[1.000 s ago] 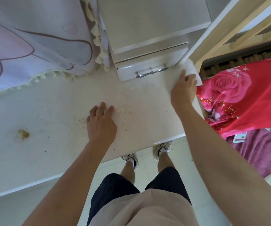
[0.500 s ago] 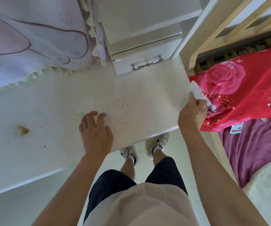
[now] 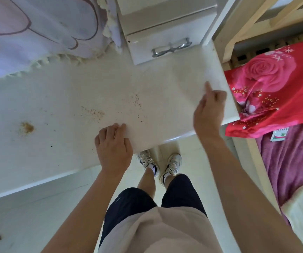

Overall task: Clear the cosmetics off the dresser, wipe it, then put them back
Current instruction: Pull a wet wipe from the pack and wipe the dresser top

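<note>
Nearest, the person's left hand (image 3: 113, 143) rests on the front edge of the dresser top (image 3: 65, 99), fingers curled under and gripping nothing, apparently as a brace while the other arm works. Just beyond it and to its right, the right hand (image 3: 209, 110) hovers over the dresser's right end, with the index finger stretched forward and the other fingers folded. A wipe may be tucked in the palm, but none shows, so whether the hand grips anything cannot be told. No cosmetics are in view on the top, which suits the wiping stage. That stage looks unfinished. Brown specks (image 3: 94, 112) lie just ahead of the left hand's knuckles, a second scatter (image 3: 136, 101) lies between the two hands, and a brown powder smudge (image 3: 26, 127) sits well out to the left hand's left. Beyond the right hand stands a small drawer unit (image 3: 158, 39) with a metal handle (image 3: 170, 49). Far beyond the left hand, a fringed lilac cloth (image 3: 37, 30) drapes onto the back of the top.
</note>
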A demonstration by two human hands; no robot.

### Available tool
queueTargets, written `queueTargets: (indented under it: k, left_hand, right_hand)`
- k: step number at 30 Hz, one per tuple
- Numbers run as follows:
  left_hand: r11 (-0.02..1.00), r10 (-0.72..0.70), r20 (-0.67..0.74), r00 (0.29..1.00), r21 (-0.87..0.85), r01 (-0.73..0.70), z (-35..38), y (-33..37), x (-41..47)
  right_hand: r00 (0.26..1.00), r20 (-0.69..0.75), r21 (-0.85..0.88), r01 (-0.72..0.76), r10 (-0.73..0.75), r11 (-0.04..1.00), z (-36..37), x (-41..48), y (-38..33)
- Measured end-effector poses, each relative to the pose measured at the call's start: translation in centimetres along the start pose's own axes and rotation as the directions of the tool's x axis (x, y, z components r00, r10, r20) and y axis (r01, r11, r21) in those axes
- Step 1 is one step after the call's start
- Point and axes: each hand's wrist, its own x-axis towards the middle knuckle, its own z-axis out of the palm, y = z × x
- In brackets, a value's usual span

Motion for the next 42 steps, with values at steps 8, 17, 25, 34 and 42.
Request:
queueTargets:
  k: [8, 17, 25, 34, 42]
  left_hand:
    - [0.995, -0.048, 0.094, 0.994, -0.080, 0.056, 0.0, 0.1, -1.1]
    - [0.972, -0.151, 0.049, 0.987, -0.176, 0.157, -3.1, -1.1, -1.6]
    - [0.975, -0.221, 0.011, 0.975, -0.018, 0.221, -3.7, -6.0, -0.2]
    - [0.991, -0.128, 0.004, 0.992, -0.039, 0.128, -3.5, -10.4, 0.8]
    - [0.998, -0.059, -0.038, 0.998, -0.026, 0.058, -2.9, -11.3, 1.2]
  right_hand:
    - [0.962, 0.274, -0.204, 0.040, 0.018, 0.978, 0.5, -4.2, -0.9]
    - [0.863, 0.504, 0.323, -0.180, -0.008, 0.929, 1.1, -5.0, -9.0]
    - [0.939, 0.201, -0.318, -0.208, 0.280, 0.925, -1.9, 0.7, -0.3]
    - [0.772, 0.594, -0.079, 0.335, -0.226, 0.939, 9.3, -9.5, -17.2]
    - [0.995, 0.093, 0.092, 0.034, -0.042, 0.995, 6.3, -1.5, -13.3]
